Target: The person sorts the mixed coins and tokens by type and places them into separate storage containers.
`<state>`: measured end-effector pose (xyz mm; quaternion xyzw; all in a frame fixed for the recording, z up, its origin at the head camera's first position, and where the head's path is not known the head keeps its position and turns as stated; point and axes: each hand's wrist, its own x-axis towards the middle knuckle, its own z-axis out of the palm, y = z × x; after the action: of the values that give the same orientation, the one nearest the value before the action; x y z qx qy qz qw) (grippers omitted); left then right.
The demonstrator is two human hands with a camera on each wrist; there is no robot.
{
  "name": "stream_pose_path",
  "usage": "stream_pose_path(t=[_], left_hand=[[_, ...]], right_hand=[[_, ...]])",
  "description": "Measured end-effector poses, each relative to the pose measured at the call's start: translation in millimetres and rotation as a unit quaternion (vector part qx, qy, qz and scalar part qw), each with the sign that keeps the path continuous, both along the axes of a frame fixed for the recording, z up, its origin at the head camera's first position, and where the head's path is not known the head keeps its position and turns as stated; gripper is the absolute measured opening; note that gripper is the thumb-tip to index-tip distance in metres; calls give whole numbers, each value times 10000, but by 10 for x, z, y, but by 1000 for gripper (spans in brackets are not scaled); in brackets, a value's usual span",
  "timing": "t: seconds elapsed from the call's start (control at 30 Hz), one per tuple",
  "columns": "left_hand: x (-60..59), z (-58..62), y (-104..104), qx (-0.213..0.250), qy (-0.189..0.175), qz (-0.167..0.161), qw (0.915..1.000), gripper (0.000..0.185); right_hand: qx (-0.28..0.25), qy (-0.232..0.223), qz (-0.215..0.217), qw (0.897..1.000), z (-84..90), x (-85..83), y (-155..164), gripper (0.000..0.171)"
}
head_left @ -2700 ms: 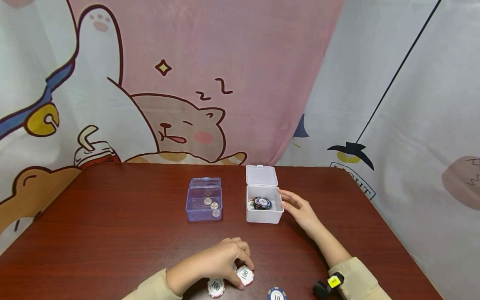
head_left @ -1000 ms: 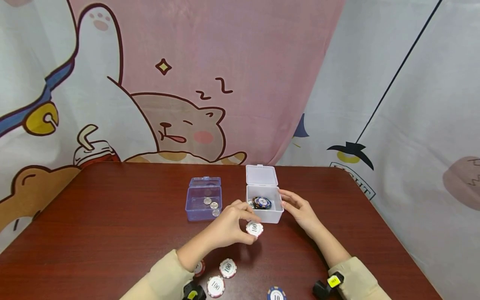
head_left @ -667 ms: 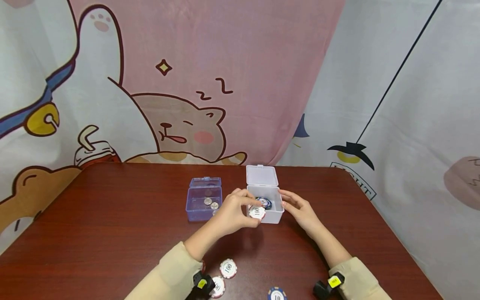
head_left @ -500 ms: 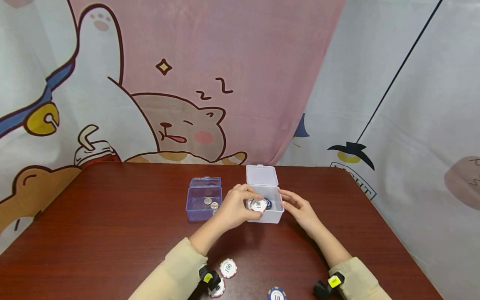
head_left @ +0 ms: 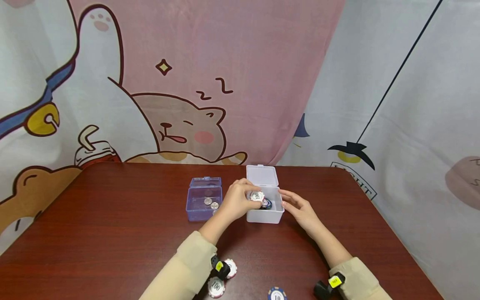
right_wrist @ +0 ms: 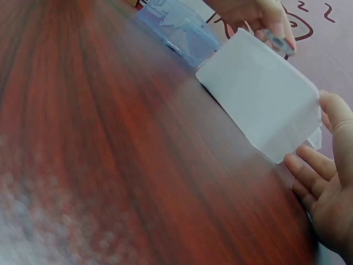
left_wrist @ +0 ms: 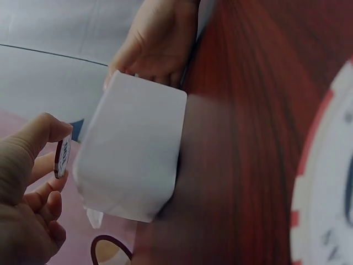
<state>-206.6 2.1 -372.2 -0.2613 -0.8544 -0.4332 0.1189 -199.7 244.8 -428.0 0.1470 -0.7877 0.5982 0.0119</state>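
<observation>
A round white poker chip marked 100 (head_left: 257,196) was pinched between the thumb and fingers of the left hand (head_left: 237,201) and was held just above the open white plastic box (head_left: 264,216), over its left rim. The box, with its hinged lid raised, stood near the far edge of the dark red wooden desk (head_left: 112,233), and dark blue chips (head_left: 267,203) were seen inside it. The right wall of the box was touched by the straight, relaxed fingers of the right hand (head_left: 300,208). Just beside the white box, on its left, a clear blue plastic box (head_left: 203,204) with small silver coins (head_left: 211,203) was placed. More white chips (head_left: 216,286) and a blue chip (head_left: 276,294) were lying at the near edge of the desk.
</observation>
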Motion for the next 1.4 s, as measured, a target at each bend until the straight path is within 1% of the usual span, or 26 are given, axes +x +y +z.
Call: stream_pose_path(t=[0.17, 0.43, 0.57, 0.77, 0.93, 1.07, 1.1, 1.23, 1.3, 1.33, 1.4], left_hand=[[-62, -37, 25, -86, -1, 164, 9998, 36], [-129, -79, 81, -270, 76, 239, 9993, 37], [-133, -95, 100, -425, 40, 329, 9985, 36], [-125, -118, 116, -804, -80, 586, 9950, 38], [-114, -134, 136, -946, -87, 754, 9926, 40], [-111, -144, 148, -1030, -24, 880, 9908, 39], [-111, -145, 150, -1052, -21, 901, 9904, 40], [-101, -130, 150, -1071, -29, 859, 9905, 44], [-95, -124, 140, -1033, -109, 764, 9916, 46], [-90, -120, 133, -983, -147, 707, 9925, 47], [-81, -116, 113, -834, -229, 571, 9946, 48]], right_hand=[[-8, -13, -3, 10000, -2, -2, 1, 43], [-42, 6, 27, 10000, -18, -12, -3, 43], [-22, -13, 15, 10000, -20, -9, -1, 43], [44, -29, -15, 10000, -6, -4, -1, 42], [76, -15, -30, 10000, -6, -4, -3, 43], [97, -9, -26, 9999, -14, -11, 2, 43], [103, -27, -27, 9999, 25, 10, -11, 43], [56, -38, -20, 10000, 35, 12, -6, 42], [63, -43, -26, 10000, 35, 12, -5, 43], [46, -24, -25, 10000, -3, -9, 9, 43], [61, -19, -39, 10000, -6, -8, 12, 42]])
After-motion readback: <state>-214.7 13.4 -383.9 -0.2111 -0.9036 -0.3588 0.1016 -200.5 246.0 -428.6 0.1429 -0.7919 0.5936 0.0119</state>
